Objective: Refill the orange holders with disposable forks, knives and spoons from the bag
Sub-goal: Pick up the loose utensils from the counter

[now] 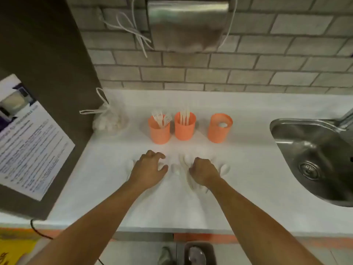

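You are at the sorting step: white loose spoons (pixel 224 168) lie spread on the counter (pixel 257 178) in front of the middle holder (pixel 185 129), and both your hands are down among them. Your right hand (pixel 204 171), in front and slightly right of the middle holder, is clenched over a bundle of these spoons and seems to grasp them. Your left hand (pixel 148 169), in front and slightly left of that holder, has bent fingers with the tips on the counter; I cannot tell if it holds any piece.

The middle holder has the knives (pixel 185 115). The left holder (pixel 159 131), just beside it, has the forks (pixel 160 117). The right holder (pixel 219 129) stands a little apart from it and shows only one spoon inside. The bag (pixel 109 120) sits far left of the middle holder, with its handles tied.

I judge that the next move is to gather the spoons with handles aligned, lift them and drop them into the right holder.

The paper notice (pixel 28 140), far left of the middle holder, carries lines of print, but they are too blurred to read
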A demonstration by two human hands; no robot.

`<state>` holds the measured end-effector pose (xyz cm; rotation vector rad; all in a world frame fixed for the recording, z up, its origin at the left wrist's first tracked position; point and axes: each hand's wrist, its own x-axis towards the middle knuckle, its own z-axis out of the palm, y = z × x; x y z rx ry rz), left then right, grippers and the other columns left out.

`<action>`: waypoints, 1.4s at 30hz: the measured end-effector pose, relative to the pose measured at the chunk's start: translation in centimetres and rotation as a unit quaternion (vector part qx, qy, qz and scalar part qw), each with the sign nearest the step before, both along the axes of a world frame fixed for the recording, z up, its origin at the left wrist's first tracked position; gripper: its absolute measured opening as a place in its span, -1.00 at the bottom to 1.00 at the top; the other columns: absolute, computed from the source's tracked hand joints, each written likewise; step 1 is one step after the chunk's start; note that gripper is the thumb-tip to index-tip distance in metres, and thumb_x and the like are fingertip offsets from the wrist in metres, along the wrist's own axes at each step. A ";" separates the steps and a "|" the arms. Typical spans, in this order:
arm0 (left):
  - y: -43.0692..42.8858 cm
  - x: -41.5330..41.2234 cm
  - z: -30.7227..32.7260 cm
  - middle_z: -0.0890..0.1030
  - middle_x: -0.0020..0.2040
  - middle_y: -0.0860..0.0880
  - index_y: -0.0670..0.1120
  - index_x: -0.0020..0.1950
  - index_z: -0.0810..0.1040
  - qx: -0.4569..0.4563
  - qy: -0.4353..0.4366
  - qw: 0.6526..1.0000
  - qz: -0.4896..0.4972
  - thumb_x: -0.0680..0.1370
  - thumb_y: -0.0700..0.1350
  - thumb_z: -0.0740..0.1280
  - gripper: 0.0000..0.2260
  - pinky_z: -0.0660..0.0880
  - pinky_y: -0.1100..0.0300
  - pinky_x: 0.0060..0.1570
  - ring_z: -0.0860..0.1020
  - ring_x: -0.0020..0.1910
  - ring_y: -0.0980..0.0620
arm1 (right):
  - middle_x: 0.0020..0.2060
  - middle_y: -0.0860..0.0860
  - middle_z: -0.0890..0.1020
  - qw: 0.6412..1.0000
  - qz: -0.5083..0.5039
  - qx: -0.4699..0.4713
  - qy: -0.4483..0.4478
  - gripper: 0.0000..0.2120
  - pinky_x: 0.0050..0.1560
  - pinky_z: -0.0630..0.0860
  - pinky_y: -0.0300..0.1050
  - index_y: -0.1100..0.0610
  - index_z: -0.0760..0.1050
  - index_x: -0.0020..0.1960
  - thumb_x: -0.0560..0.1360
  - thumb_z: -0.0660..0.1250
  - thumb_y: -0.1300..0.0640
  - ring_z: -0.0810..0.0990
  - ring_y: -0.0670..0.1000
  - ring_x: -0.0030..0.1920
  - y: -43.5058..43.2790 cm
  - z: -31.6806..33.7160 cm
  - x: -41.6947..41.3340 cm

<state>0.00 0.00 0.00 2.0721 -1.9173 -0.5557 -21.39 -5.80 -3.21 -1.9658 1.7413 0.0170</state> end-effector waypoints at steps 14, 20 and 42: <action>-2.6 -0.9 -2.9 0.64 -0.10 0.15 0.04 0.14 0.69 0.053 0.229 0.972 0.020 0.61 -0.03 0.42 -0.87 0.49 0.38 -0.04 0.60 -0.09 0.21 | -0.16 0.03 0.64 0.991 -0.116 -0.002 -0.073 -0.83 -0.10 0.53 -0.06 0.15 0.50 -0.04 0.62 0.28 0.05 0.63 0.10 -0.11 -0.4 -2.3 0.9; -2.8 -1.8 -2.0 0.74 -0.09 -0.05 0.06 0.02 0.74 0.129 0.404 0.901 0.085 0.57 -0.04 0.41 -0.89 0.52 0.14 -0.12 0.59 -0.22 0.03 | -0.29 -0.08 0.57 0.956 -0.133 -0.043 -0.259 -0.84 -0.27 0.41 -0.38 0.10 0.50 -0.11 0.59 0.40 0.07 0.52 -0.09 -0.27 0.9 -0.3 1.7; -1.9 -0.4 -3.5 0.64 -0.21 -0.12 -0.34 0.05 0.61 0.104 0.468 0.849 0.224 0.70 -0.11 0.32 -0.72 0.68 0.03 -0.16 0.63 -0.31 -0.04 | -0.05 0.12 0.56 0.999 0.029 -0.038 -0.011 -0.91 -0.14 0.42 -0.10 0.20 0.50 0.03 0.62 0.24 0.21 0.55 0.14 -0.16 4.6 -0.9 4.1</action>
